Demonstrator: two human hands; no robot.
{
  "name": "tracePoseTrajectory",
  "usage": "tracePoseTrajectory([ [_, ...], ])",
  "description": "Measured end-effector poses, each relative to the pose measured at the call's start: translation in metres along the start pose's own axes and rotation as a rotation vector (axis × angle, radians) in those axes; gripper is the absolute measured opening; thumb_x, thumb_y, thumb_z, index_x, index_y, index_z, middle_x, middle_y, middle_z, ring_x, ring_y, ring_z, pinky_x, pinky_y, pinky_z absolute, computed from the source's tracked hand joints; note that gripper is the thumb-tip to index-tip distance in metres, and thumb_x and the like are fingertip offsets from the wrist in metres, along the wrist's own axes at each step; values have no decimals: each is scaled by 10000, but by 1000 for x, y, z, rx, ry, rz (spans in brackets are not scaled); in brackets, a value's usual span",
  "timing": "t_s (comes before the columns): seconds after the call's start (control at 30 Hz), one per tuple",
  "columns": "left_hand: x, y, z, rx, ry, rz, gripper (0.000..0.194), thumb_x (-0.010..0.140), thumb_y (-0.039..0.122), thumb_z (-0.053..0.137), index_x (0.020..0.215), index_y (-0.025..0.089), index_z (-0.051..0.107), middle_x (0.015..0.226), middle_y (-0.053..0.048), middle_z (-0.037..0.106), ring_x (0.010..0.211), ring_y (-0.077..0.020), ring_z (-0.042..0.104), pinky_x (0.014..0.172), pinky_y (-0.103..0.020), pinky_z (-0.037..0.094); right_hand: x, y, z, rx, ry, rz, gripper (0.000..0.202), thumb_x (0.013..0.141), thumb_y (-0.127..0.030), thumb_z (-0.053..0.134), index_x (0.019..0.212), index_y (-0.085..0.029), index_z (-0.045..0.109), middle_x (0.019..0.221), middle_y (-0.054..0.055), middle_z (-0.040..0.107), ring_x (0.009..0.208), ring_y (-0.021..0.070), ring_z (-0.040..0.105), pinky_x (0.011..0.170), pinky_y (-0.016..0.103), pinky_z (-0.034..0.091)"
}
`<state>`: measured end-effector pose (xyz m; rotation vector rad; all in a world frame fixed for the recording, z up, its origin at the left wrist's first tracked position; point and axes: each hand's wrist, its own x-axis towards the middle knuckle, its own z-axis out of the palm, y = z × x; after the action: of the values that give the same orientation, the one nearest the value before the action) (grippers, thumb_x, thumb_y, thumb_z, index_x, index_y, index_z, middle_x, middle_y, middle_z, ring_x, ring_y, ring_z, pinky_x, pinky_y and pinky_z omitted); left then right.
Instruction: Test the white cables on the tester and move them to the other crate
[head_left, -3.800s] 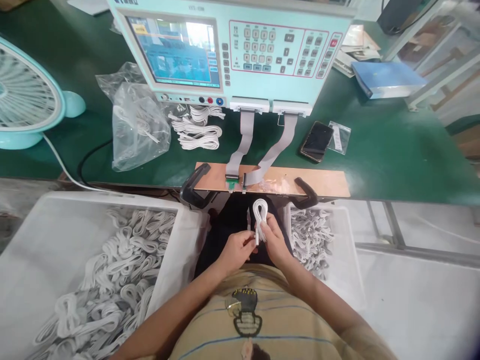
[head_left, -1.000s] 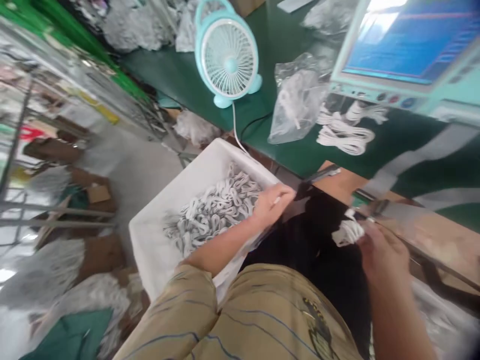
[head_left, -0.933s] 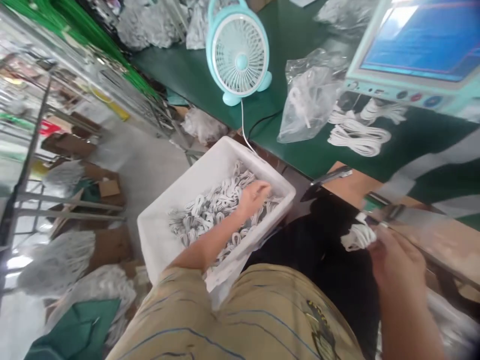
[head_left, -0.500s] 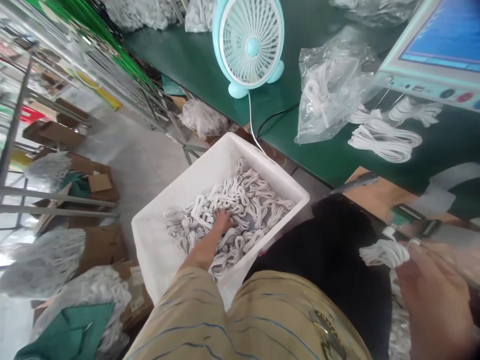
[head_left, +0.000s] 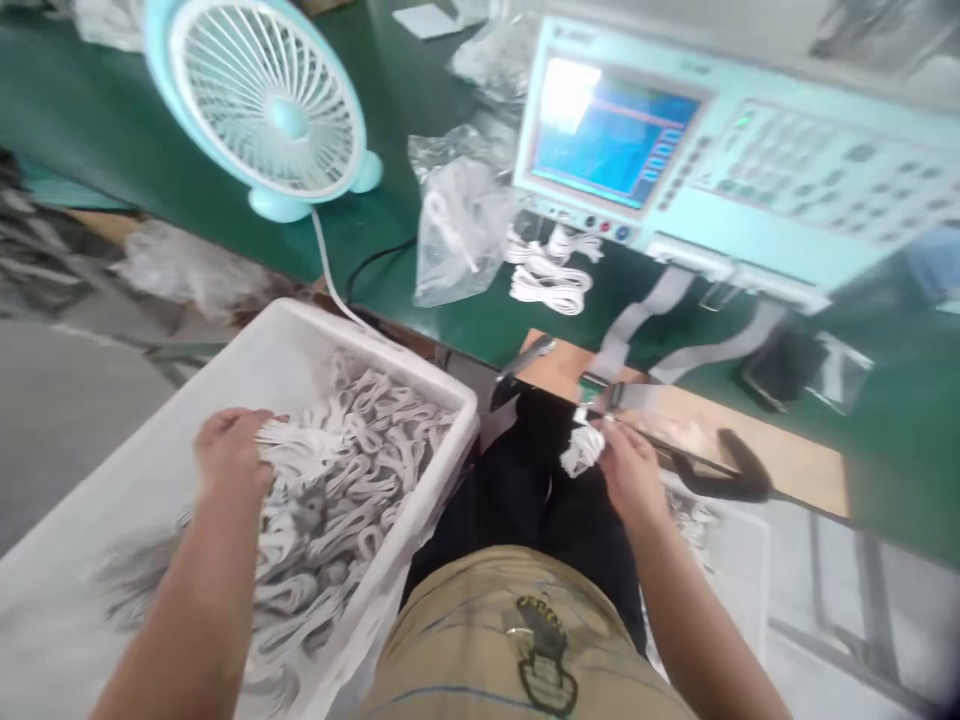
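Observation:
Over the white bin [head_left: 457, 410] on the left, my left hand [head_left: 234, 450] is closed on a white cable bundle [head_left: 300, 450]. Many similar coiled cables [head_left: 360, 500] lie in the bin below it. My right hand [head_left: 626, 460] is closed on another white cable bundle [head_left: 582, 447] in front of my lap. That bundle's connector end is close to a small green board [head_left: 590, 393] at the bench edge; whether they touch is too blurred to tell.
On the green bench [head_left: 465, 335] stand a blue fan [head_left: 289, 115] and a tester with a screen [head_left: 619, 125]. Near them lie a plastic bag [head_left: 461, 230] and loose white cables [head_left: 551, 285]. A black-handled tool [head_left: 720, 475] rests along the wooden board [head_left: 810, 470]. Another bin [head_left: 742, 560] is at the right.
The view has swung right, bringing the whole tester into sight. My left hand has come up from among the cables with a bundle. My right hand still holds its bundle by the bench edge.

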<state>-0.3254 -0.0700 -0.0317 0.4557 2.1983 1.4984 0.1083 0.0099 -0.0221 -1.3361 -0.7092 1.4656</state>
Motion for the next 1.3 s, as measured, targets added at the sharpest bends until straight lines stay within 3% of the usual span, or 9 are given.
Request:
tracePoseTrajectory([
  [0.13,-82,69,70,-220,-591,-139,288,606,230,695,865,275,576,575,66,616,466,-118,540,402,-215,402,0,4,0,-9,-14,-17,273,698,-426,642,732,-156,665,549,-23,529,458,70,425,442,202,343],
  [0.23,-157,83,140,-238,-1026,-314,270,635,319,688,850,183,595,497,35,547,406,-97,490,366,-189,328,-2,5,1,-25,11,-52,315,709,-459,617,746,-149,656,523,-35,495,437,62,384,431,198,306],
  [0.33,-199,76,201,-234,-1221,-363,324,650,419,671,769,124,611,478,29,509,402,-89,479,389,-194,328,-3,2,2,-39,2,-81,342,711,-476,598,730,-137,640,498,-43,461,430,60,354,427,202,280],
  [0.43,-211,70,231,-169,-1226,-334,344,637,441,672,678,104,615,489,-1,545,404,-93,483,411,-208,344,-4,-1,5,-18,-8,-87,327,699,-463,600,692,-136,606,472,-54,426,426,61,323,429,207,264],
  [0.67,-229,56,219,-147,-1127,-294,289,623,384,695,592,119,585,488,17,533,420,-79,475,434,-196,345,-24,1,2,-127,-41,-160,317,742,-400,542,554,-181,410,498,-63,381,476,66,325,483,204,284],
  [0.83,-248,42,210,-272,-1238,-562,324,668,445,659,702,139,560,476,43,464,413,-85,472,390,-183,314,-55,-19,-84,-671,-140,-179,296,780,-368,485,554,-186,427,502,-46,383,491,91,364,486,218,282],
  [0.97,-255,34,221,-350,-1194,-768,333,644,434,678,673,154,499,501,51,439,431,-83,470,366,-172,297,-85,-31,-140,-1225,135,-371,184,761,-353,556,684,-185,555,640,12,505,582,134,473,537,247,341],
  [1.1,-269,31,234,-347,-1147,-810,337,638,418,681,645,155,470,504,53,431,429,-71,453,378,-172,307,-105,-19,-108,-1005,-187,-526,182,822,-281,510,985,-216,556,856,57,581,704,148,551,633,270,440],
  [1.3,-287,26,224,-369,-1105,-644,351,681,483,615,635,153,502,527,37,459,450,-77,474,432,-194,364,-92,-5,-56,-715,-180,-755,192,806,-204,502,996,-219,529,820,54,581,726,164,530,657,304,440],
])
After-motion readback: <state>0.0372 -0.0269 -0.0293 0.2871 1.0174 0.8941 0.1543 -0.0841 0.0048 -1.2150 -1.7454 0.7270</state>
